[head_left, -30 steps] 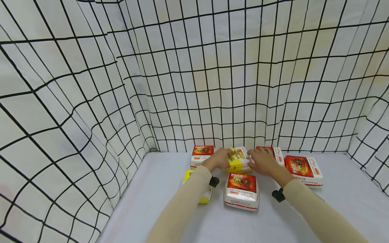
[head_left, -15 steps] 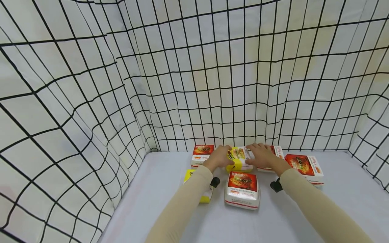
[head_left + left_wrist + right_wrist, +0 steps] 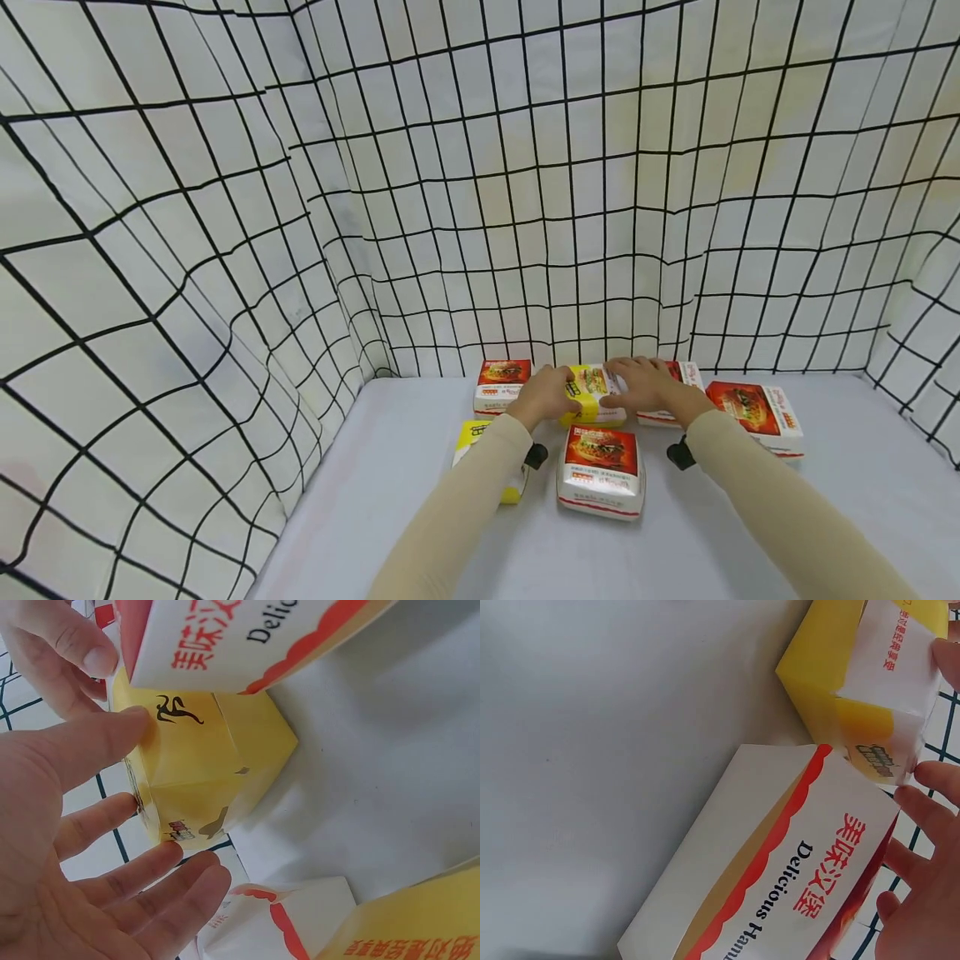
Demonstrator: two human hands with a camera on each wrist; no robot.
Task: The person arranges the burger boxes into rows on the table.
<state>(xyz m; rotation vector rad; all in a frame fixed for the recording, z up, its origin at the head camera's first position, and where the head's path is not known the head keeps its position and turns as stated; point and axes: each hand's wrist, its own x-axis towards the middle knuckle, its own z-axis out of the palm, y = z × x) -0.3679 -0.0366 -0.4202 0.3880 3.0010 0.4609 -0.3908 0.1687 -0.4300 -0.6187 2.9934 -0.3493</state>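
Left hand (image 3: pixel 544 397) and right hand (image 3: pixel 647 387), fingers extended, touch opposite ends of the yellow-and-white box (image 3: pixel 591 395), which I see toward the back of the white table (image 3: pixel 360 492), before a black-gridded wall (image 3: pixel 495 196). My right-wrist feed reads "美味汉堡 Delicious" on the neighbouring carton (image 3: pixel 776 881).

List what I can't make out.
Head: side edges of centre yellow box, partly behind left hand and right hand.
Head: middle of front-left yellow box, behind left sleeve.
Head: fine print on front red box, too small.
Left wrist: rest of top box, beyond top edge.
Right wrist: rest of right hand, beyond right edge.
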